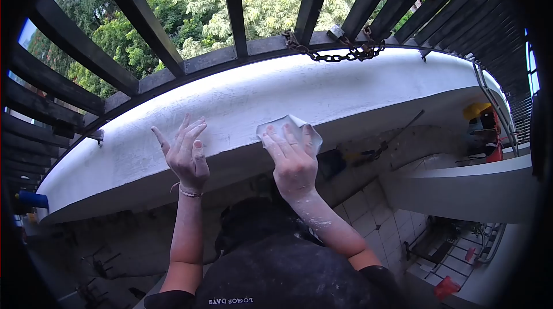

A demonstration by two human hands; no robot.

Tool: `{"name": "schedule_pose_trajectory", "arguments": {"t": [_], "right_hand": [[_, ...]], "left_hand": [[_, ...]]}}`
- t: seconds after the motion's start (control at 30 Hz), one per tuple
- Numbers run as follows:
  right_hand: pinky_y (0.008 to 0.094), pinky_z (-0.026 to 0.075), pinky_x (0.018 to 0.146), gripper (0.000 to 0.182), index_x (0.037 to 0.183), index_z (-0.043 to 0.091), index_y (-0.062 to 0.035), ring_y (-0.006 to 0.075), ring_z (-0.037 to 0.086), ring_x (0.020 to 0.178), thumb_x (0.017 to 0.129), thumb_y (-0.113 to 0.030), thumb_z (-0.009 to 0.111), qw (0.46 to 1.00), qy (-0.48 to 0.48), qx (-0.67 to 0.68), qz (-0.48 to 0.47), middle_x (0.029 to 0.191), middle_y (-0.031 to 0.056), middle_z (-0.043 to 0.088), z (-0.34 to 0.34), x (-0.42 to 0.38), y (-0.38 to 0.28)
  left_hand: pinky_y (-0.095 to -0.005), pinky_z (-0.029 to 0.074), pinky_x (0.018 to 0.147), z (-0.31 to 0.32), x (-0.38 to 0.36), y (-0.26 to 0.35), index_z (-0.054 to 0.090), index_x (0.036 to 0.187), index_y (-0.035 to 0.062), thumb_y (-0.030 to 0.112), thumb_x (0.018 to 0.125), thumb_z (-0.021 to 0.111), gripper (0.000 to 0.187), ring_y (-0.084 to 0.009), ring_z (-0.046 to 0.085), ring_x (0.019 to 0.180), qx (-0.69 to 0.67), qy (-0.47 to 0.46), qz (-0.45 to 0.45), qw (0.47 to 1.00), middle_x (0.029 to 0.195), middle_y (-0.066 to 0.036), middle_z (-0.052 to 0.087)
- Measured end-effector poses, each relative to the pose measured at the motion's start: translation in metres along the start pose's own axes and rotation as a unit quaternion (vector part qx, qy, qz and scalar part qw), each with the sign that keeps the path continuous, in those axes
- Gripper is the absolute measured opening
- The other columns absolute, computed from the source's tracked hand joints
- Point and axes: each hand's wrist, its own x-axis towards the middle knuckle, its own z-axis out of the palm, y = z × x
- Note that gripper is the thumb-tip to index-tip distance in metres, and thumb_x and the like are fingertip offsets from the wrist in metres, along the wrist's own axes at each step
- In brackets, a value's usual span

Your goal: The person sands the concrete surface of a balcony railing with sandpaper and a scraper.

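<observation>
The right hand (292, 159) presses a small white sheet of sanding paper (286, 126) flat on the white plastered ledge (345, 93), its grip pinning the sheet there. The left hand (185, 153), open and empty, leans beside for support.

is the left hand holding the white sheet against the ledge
No, the right hand presses the white sheet on the white plastered ledge, while the left hand lies open and empty.

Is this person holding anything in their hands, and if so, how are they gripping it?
The right hand presses a pale sheet, maybe sandpaper or cloth, flat against the white ledge, fingers spread over it. The left hand holds nothing, its fingers open near the ledge.
</observation>
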Motion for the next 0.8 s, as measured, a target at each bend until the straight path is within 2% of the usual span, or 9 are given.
{"name": "schedule_pose_trajectory", "arguments": {"t": [0.07, 0.17, 0.27, 0.37, 0.4, 0.53, 0.67, 0.73, 0.8], "right_hand": [[0.0537, 0.037, 0.119, 0.027, 0.116, 0.075, -0.0129, 0.0258, 0.067, 0.123, 0.094, -0.019, 0.06, 0.999, 0.021, -0.039, -0.029, 0.126, 0.003, 0.073, 0.026, -0.007, -0.03], [0.0591, 0.015, 0.127, 0.025, 0.117, 0.075, -0.0198, 0.0204, 0.065, 0.127, 0.096, -0.015, 0.061, 0.996, 0.02, -0.021, 0.088, 0.126, -0.0055, 0.073, -0.001, -0.013, 0.035], [0.064, 0.01, 0.126, 0.028, 0.119, 0.075, -0.0199, 0.0208, 0.064, 0.128, 0.095, -0.013, 0.063, 0.985, 0.029, -0.103, 0.133, 0.127, -0.005, 0.072, -0.008, -0.022, 0.076], [0.0601, 0.002, 0.127, 0.036, 0.121, 0.076, -0.022, 0.0202, 0.065, 0.127, 0.093, -0.007, 0.059, 0.996, 0.032, -0.055, 0.067, 0.123, -0.0051, 0.075, 0.01, -0.015, 0.008], [0.0567, -0.001, 0.128, 0.032, 0.121, 0.076, -0.0223, 0.0192, 0.065, 0.127, 0.096, -0.013, 0.059, 0.998, 0.038, -0.041, 0.024, 0.125, -0.0066, 0.074, 0.022, -0.019, -0.012], [0.0573, 0.001, 0.128, 0.036, 0.118, 0.077, -0.0249, 0.0195, 0.063, 0.129, 0.096, -0.006, 0.057, 0.997, 0.05, -0.003, 0.05, 0.126, -0.0074, 0.074, 0.009, -0.023, 0.017], [0.0655, 0.007, 0.125, 0.04, 0.118, 0.076, -0.0231, 0.0226, 0.062, 0.131, 0.092, 0.001, 0.058, 0.961, 0.07, -0.152, 0.222, 0.127, -0.0047, 0.073, -0.012, -0.031, 0.102], [0.0672, 0.01, 0.124, 0.039, 0.117, 0.077, -0.0206, 0.0231, 0.062, 0.131, 0.091, 0.002, 0.058, 0.966, 0.069, -0.14, 0.206, 0.126, -0.0036, 0.073, -0.007, -0.022, 0.077], [0.0637, 0.011, 0.126, 0.034, 0.118, 0.076, -0.0207, 0.0224, 0.062, 0.131, 0.094, -0.007, 0.057, 0.992, 0.054, -0.034, 0.104, 0.127, -0.003, 0.073, 0.01, -0.018, 0.022]], "left_hand": [[-0.0635, -0.003, 0.125, 0.007, -0.002, -0.002, 0.075, 0.108, 0.0094, 0.025, 0.102, 0.036, 0.042, -0.0343, 0.065, 0.126, 0.019, 0.02, -0.002, 1.0, 0.108, -0.008, 0.078], [-0.0648, -0.003, 0.125, 0.009, -0.005, -0.007, 0.074, 0.108, 0.0099, 0.032, 0.103, 0.037, 0.044, -0.0341, 0.066, 0.125, 0.026, 0.044, 0.005, 0.999, 0.107, -0.006, 0.078], [-0.0654, -0.004, 0.124, 0.011, -0.005, -0.002, 0.074, 0.11, 0.0094, 0.04, 0.106, 0.03, 0.053, -0.0337, 0.065, 0.126, 0.069, 0.028, 0.043, 0.996, 0.11, -0.008, 0.078], [-0.0654, -0.006, 0.124, 0.016, -0.003, 0.001, 0.074, 0.111, 0.011, 0.042, 0.104, 0.032, 0.052, -0.0322, 0.065, 0.127, 0.095, 0.032, 0.018, 0.995, 0.11, -0.007, 0.078], [-0.0654, -0.006, 0.124, 0.018, -0.003, 0.001, 0.074, 0.111, 0.0115, 0.041, 0.104, 0.033, 0.051, -0.0319, 0.064, 0.128, 0.098, 0.033, 0.005, 0.995, 0.111, -0.007, 0.077], [-0.0653, -0.009, 0.123, 0.018, -0.005, -0.004, 0.074, 0.112, 0.0131, 0.037, 0.102, 0.036, 0.046, -0.0307, 0.063, 0.13, 0.107, 0.025, -0.026, 0.994, 0.113, -0.006, 0.077], [-0.0655, -0.009, 0.123, 0.021, -0.007, -0.005, 0.074, 0.112, 0.0134, 0.034, 0.1, 0.039, 0.042, -0.0301, 0.062, 0.132, 0.117, 0.028, -0.023, 0.992, 0.115, -0.006, 0.076], [-0.0661, -0.009, 0.123, 0.02, -0.006, 0.0, 0.074, 0.113, 0.0128, 0.032, 0.099, 0.04, 0.041, -0.0304, 0.061, 0.132, 0.117, 0.026, -0.044, 0.992, 0.115, -0.006, 0.076], [-0.0669, -0.01, 0.122, 0.022, -0.004, -0.001, 0.074, 0.114, 0.0131, 0.03, 0.099, 0.041, 0.04, -0.0308, 0.059, 0.134, 0.122, 0.024, -0.067, 0.99, 0.117, -0.006, 0.075]]}}
